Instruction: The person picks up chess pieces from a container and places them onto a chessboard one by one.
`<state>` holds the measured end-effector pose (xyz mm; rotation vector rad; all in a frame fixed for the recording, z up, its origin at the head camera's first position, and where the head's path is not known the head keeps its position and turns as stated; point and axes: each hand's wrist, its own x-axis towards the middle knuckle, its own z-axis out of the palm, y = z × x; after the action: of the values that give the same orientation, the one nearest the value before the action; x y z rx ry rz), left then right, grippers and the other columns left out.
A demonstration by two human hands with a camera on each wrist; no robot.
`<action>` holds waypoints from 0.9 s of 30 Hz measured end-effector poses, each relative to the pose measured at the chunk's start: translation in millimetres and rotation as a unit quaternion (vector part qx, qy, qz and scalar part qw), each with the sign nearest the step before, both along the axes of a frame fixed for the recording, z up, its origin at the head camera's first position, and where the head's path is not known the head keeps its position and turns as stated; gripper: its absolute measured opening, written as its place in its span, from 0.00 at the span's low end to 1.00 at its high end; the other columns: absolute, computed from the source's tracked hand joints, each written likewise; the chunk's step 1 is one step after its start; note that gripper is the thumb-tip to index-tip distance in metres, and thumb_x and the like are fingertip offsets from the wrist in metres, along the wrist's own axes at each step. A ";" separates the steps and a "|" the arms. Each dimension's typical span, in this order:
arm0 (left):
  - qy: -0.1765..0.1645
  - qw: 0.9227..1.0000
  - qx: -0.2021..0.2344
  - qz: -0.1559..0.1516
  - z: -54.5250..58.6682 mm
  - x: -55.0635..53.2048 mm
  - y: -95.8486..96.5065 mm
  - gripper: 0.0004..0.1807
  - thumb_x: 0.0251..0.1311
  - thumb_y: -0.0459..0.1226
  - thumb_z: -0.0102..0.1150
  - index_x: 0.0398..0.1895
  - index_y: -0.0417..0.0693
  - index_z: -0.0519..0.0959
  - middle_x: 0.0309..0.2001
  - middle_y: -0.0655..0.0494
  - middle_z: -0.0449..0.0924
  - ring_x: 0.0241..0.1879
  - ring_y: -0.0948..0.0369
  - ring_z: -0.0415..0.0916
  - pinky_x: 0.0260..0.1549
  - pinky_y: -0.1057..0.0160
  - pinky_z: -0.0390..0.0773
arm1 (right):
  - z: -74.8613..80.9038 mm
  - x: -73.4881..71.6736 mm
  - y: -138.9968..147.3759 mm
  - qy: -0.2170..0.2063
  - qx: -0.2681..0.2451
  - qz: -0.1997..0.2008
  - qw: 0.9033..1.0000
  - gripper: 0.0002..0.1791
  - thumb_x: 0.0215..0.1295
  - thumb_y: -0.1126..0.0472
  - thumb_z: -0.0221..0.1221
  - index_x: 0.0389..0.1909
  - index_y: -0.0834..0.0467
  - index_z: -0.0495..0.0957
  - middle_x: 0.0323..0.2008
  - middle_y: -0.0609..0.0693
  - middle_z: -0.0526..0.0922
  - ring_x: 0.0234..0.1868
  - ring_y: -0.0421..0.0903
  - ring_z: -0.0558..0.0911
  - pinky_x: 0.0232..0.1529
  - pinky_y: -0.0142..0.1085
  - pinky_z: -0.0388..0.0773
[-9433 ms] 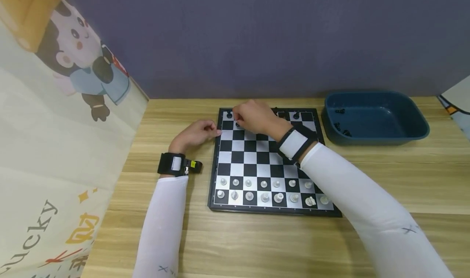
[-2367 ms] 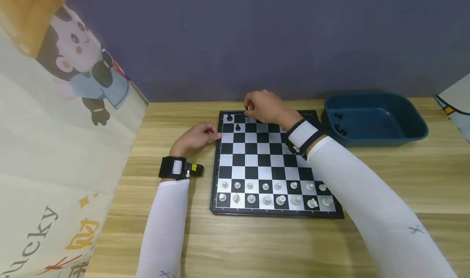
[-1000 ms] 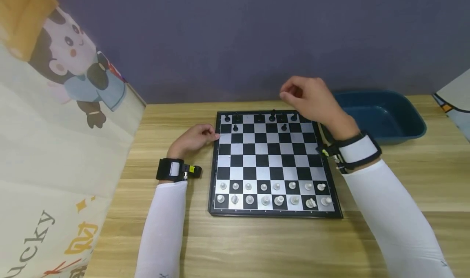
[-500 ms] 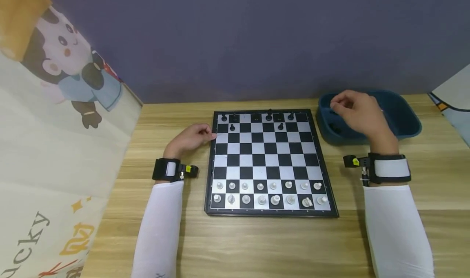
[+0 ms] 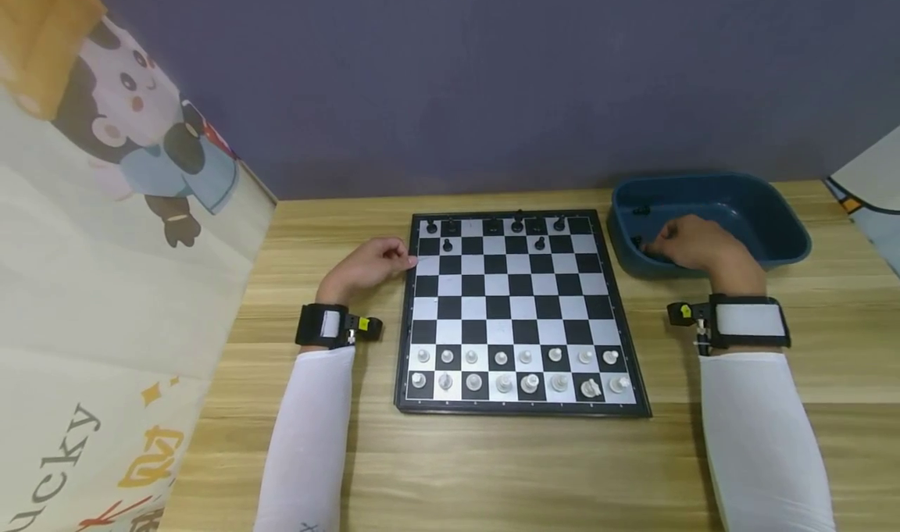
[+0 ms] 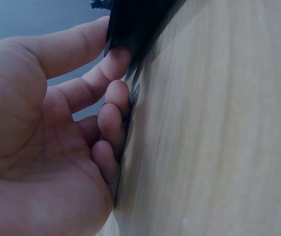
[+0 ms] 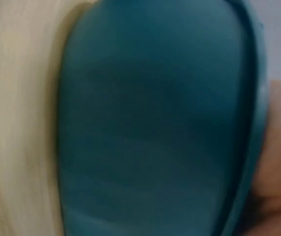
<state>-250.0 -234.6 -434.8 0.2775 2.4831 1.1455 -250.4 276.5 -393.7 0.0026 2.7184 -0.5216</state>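
A black-and-white chessboard (image 5: 508, 308) lies on the wooden table. My left hand (image 5: 373, 265) pinches its left edge, thumb on the rim and index fingertip beneath it in the left wrist view. My right hand (image 5: 696, 243) reaches down into a dark blue tub (image 5: 780, 227), its fingertips among black chess pieces (image 5: 640, 210); whether it grips one I cannot tell. The right wrist view shows mostly the tub's outer wall (image 7: 150, 128), with part of the hand behind the rim. White chess pieces (image 5: 530, 383) fill the two near rows. Several black chess pieces (image 5: 517, 223) stand at the far side.
The tub stands right of the board, close to its far corner. A dark wall (image 5: 450, 87) rises behind the table (image 5: 492, 469). On the left hangs a pale sheet with a cartoon figure (image 5: 162, 149).
My right hand has left the board's far rows, swung right and lowered into the tub. The left hand stays at the board's edge.
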 end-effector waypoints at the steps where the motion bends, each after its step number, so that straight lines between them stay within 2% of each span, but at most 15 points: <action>1: 0.001 1.000 0.000 -0.001 -0.2 -0.4 0.2 0.14 0.73 0.48 0.58 0.37 0.48 0.76 0.36 0.52 0.74 0.38 0.54 0.71 0.43 0.57 0.74 | -1.0 0.1 0.5 -0.008 -0.001 -0.003 1.000 0.28 0.75 0.43 0.53 0.52 0.67 0.76 0.46 0.65 0.78 0.45 0.61 0.74 0.40 0.51 0.73; 5: 0.002 1.000 0.001 -0.003 0.1 -0.8 1.0 0.14 0.73 0.48 0.58 0.37 0.47 0.75 0.35 0.52 0.74 0.38 0.54 0.70 0.43 0.56 0.74 | -4.2 -1.0 0.3 -0.009 -0.008 -0.004 1.000 0.26 0.75 0.46 0.53 0.51 0.67 0.77 0.48 0.66 0.78 0.46 0.61 0.74 0.41 0.52 0.73; 11: -0.002 1.000 0.006 0.001 1.0 0.4 1.5 0.14 0.73 0.47 0.58 0.36 0.47 0.75 0.34 0.53 0.72 0.37 0.54 0.69 0.42 0.57 0.72 | -8.5 -5.2 0.2 0.002 -0.005 0.005 1.000 0.19 0.75 0.52 0.53 0.45 0.65 0.80 0.44 0.64 0.79 0.43 0.60 0.75 0.40 0.51 0.73; 17: -0.007 1.000 0.009 0.009 1.3 2.5 1.5 0.14 0.73 0.47 0.58 0.36 0.46 0.75 0.34 0.53 0.72 0.37 0.54 0.69 0.42 0.56 0.72 | -7.6 -6.2 2.2 0.017 -0.010 0.007 1.000 0.19 0.76 0.54 0.51 0.51 0.66 0.78 0.53 0.70 0.77 0.47 0.64 0.75 0.45 0.59 0.73; 23: -0.008 1.000 0.009 0.008 1.2 2.9 1.5 0.14 0.73 0.48 0.58 0.36 0.47 0.75 0.35 0.53 0.73 0.38 0.54 0.70 0.44 0.56 0.73 | -5.9 -7.3 2.5 0.036 -0.021 -0.007 0.999 0.21 0.77 0.55 0.50 0.59 0.67 0.73 0.58 0.73 0.72 0.52 0.67 0.72 0.50 0.64 0.71; 27: -0.009 1.000 0.010 0.005 1.4 1.7 1.7 0.14 0.73 0.47 0.58 0.37 0.47 0.75 0.35 0.52 0.73 0.38 0.54 0.70 0.44 0.56 0.73 | -3.6 -6.4 1.5 0.052 -0.031 -0.023 0.998 0.23 0.76 0.57 0.51 0.64 0.68 0.68 0.58 0.75 0.72 0.52 0.68 0.73 0.49 0.64 0.72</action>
<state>-248.3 -233.0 -433.4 0.2588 2.4620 1.1722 -256.8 278.0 -397.3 0.0220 2.8067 -0.6372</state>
